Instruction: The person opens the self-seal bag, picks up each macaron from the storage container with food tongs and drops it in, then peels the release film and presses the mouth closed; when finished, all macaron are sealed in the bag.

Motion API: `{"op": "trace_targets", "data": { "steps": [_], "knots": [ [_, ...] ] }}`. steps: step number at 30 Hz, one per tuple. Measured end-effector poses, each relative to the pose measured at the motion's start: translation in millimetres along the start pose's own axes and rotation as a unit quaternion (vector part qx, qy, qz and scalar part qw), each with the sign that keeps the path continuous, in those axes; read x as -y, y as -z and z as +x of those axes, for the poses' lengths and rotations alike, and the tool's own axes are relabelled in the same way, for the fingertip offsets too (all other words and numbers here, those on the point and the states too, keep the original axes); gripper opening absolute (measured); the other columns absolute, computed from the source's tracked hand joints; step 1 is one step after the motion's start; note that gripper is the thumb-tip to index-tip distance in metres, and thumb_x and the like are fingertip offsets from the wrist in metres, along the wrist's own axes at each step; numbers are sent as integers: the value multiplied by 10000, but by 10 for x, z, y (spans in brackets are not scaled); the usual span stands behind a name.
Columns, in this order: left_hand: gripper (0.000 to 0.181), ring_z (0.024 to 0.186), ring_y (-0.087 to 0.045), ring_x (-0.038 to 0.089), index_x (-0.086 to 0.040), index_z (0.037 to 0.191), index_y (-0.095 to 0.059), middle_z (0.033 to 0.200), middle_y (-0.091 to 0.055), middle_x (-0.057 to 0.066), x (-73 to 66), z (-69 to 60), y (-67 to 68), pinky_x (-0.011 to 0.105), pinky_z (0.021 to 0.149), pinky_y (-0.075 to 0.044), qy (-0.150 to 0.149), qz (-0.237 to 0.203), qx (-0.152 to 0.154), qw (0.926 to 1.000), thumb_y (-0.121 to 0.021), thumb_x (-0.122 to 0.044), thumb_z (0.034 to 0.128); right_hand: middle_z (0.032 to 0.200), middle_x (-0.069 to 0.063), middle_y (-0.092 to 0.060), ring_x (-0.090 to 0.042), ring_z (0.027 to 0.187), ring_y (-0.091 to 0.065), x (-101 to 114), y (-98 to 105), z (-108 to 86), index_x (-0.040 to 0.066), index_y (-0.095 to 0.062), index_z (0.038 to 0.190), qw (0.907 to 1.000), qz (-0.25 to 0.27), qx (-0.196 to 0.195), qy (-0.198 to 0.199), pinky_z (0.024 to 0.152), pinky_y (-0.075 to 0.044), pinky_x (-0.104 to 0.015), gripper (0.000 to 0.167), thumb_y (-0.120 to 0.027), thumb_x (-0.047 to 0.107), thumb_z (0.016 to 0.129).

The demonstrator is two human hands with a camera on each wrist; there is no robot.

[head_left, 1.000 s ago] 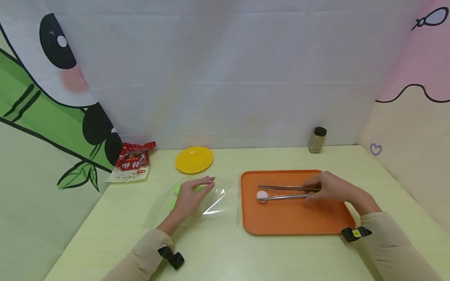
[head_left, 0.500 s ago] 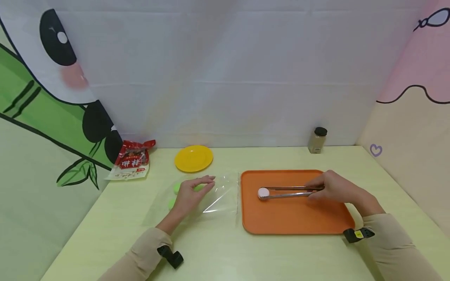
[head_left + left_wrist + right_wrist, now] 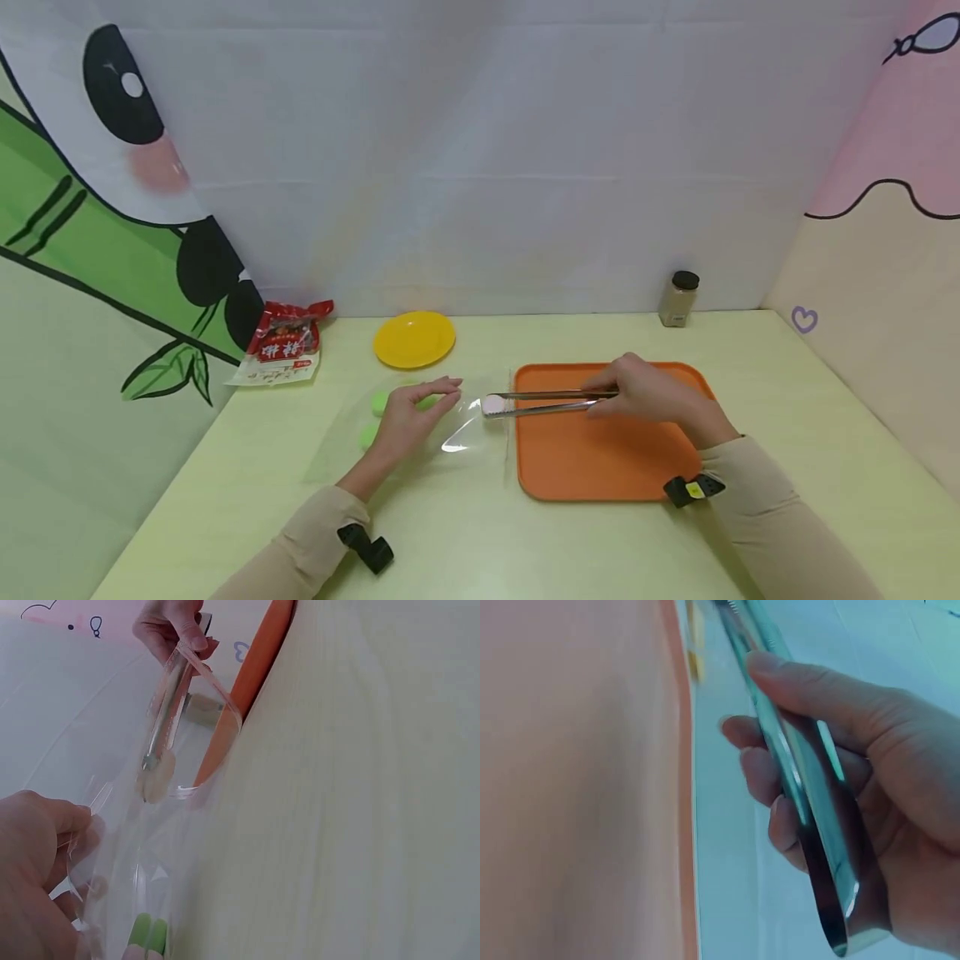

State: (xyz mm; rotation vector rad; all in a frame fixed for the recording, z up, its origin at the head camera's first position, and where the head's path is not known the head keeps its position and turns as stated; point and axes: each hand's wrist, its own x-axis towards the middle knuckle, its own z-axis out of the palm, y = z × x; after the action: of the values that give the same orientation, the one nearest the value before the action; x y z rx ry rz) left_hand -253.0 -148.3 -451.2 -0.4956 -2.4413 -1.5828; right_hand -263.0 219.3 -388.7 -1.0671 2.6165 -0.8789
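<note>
My left hand (image 3: 408, 417) pinches the upper film of a clear plastic bag (image 3: 474, 437), and in the left wrist view the bag's mouth gapes toward the tray. Green round pieces (image 3: 369, 435) lie inside the bag, partly hidden by the left hand. My right hand (image 3: 652, 396) grips metal tongs (image 3: 555, 395), thumb on one side and fingers curled round the other. Between the tong tips is a small pale pink round piece (image 3: 493, 406). In the left wrist view that piece (image 3: 159, 781) is at the bag's mouth; how far inside, I cannot tell.
An orange tray (image 3: 607, 467) lies beneath the right hand, beside the bag. Behind the bag is a yellow plate (image 3: 414, 340), with a red and white food packet (image 3: 283, 346) to its left. A small black-capped jar (image 3: 678, 300) stands at the back right.
The tongs closed on the pale pink piece on the tray. My right hand then carried it left, from over the tray to the bag's mouth. My left hand stayed nearly still.
</note>
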Motion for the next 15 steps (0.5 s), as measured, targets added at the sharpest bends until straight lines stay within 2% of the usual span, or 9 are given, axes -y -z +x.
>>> {"op": "trace_targets", "data": {
  "steps": [5,9,15],
  "knots": [
    [194,1223,-613,212,-19,1058,-771,1144,-735,13,-14,29,4,421,1087,-422,-5,-57,-26,10000,-740,-154,921,912,37,-738,-107,729,-585,125,-110,236,146,-781,1081,9994,151,310,73,649,-481,-241,176,-746,208,920],
    [213,1222,-615,223,-15,1053,-770,1144,-735,19,10,32,-2,429,1088,-420,42,-42,-31,10000,-751,-175,913,875,47,-726,-114,698,-542,210,-250,386,144,-782,1069,9988,168,453,104,611,-431,-225,161,-748,188,918],
    [205,1224,-613,220,-22,1051,-774,1137,-738,12,11,11,-20,426,1092,-417,139,-73,-31,9999,-752,-173,913,753,19,-668,-88,631,-466,338,-420,557,148,-786,974,9990,-56,441,26,562,-388,-226,77,-761,170,905]
  ]
}}
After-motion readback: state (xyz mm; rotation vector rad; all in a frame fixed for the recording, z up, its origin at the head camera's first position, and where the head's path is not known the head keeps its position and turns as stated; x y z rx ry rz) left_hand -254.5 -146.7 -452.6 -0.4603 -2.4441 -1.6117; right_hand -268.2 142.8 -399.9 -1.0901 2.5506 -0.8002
